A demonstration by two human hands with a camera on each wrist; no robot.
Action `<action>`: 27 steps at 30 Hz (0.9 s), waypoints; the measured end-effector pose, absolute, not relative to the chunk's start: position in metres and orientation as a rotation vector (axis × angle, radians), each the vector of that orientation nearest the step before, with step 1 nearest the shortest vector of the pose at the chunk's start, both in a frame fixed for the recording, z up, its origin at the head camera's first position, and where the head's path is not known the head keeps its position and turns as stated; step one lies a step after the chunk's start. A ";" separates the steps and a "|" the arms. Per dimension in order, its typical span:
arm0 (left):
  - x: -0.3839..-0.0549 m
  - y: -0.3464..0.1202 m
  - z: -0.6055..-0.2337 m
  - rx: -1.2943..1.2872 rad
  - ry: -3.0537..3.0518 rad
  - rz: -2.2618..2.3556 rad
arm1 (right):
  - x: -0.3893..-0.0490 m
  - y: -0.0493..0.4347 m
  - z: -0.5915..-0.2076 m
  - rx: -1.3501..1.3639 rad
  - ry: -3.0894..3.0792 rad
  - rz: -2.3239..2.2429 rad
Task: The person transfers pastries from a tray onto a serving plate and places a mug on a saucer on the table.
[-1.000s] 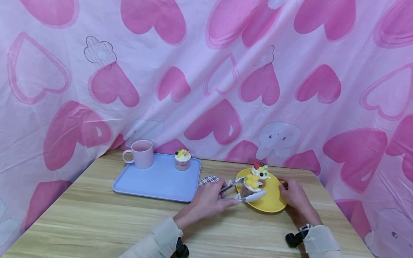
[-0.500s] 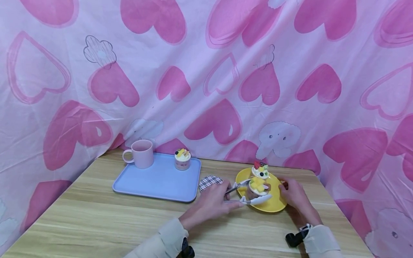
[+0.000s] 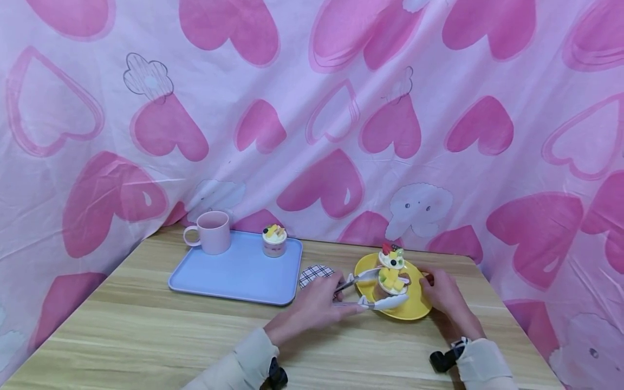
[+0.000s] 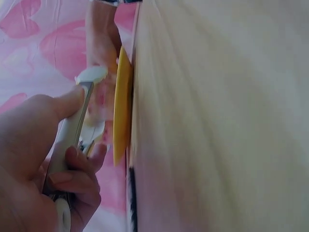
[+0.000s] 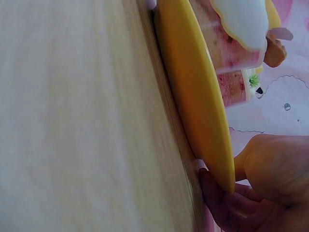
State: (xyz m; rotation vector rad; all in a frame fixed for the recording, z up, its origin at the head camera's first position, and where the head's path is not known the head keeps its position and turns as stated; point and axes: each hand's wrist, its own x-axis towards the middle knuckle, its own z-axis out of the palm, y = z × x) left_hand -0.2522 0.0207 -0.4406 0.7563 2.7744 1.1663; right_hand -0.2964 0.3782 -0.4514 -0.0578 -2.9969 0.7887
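My left hand grips a pair of tongs with pale tips. The tips stand on either side of a dessert cup topped with yellow fruit, over the yellow plate; whether they touch it I cannot tell. Behind this cup, also on the plate, is a second dessert cup with strawberry and cream. My right hand pinches the plate's right rim, thumb above and fingers beneath in the right wrist view. The left wrist view shows fingers and thumb wrapped round the tongs' handle.
On the left lies a blue tray, with a pink mug at its back left and another dessert cup at its back right. A checked round piece is partly behind the left hand. A heart-printed cloth hangs behind the table.
The yellow-topped dessert cup has moved right over the plate with the tongs. Lately the left hand has drawn slightly back left, and the tongs look a little wider. The right hand stays at the rim.
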 end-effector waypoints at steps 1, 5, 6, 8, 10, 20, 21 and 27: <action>-0.253 0.018 -0.440 0.775 2.775 1.156 | -0.297 0.378 -0.451 -0.059 -2.999 0.789; -0.258 0.003 -0.435 0.853 2.787 1.088 | -0.298 0.379 -0.452 -0.056 -3.001 0.783; -0.260 0.000 -0.434 0.870 2.788 1.069 | -0.298 0.379 -0.452 -0.056 -3.000 0.784; -0.263 -0.007 -0.432 0.884 2.784 1.032 | -0.298 0.379 -0.452 -0.050 -2.998 0.779; -0.267 -0.014 -0.430 0.896 2.780 1.002 | -0.298 0.379 -0.451 -0.047 -2.995 0.775; -0.273 -0.021 -0.430 0.965 2.768 0.964 | -0.298 0.379 -0.451 -0.042 -2.993 0.781; -0.272 -0.019 -0.432 0.969 2.776 0.956 | -0.298 0.379 -0.451 -0.041 -2.993 0.782; -0.265 -0.008 -0.438 1.030 2.813 0.920 | -0.297 0.380 -0.451 -0.027 -2.990 0.787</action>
